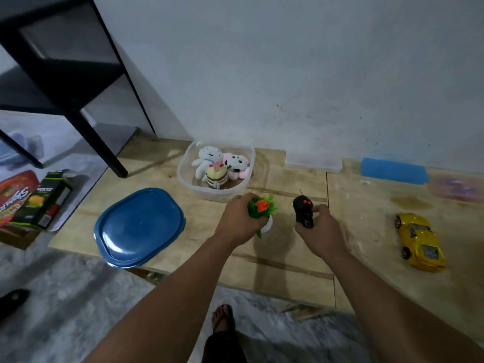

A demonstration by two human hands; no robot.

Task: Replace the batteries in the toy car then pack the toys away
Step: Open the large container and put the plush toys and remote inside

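My left hand point(237, 218) grips a small toy plant point(262, 208) with green leaves, an orange flower and a white pot, just in front of the clear plastic box point(183, 176). That box holds three plush toys point(218, 166). My right hand point(318, 231) holds a black remote control point(303, 209) with orange buttons. The yellow toy car point(420, 242) lies on the wooden board at the right, apart from both hands. The box's blue lid point(140, 226) lies flat to the left.
A blue case point(394, 170) and a clear flat box point(313, 162) lie along the wall. Black table legs point(97, 137) stand at the left, with cartons point(39, 203) on the floor beside them. My foot point(222, 318) is below the board's near edge.
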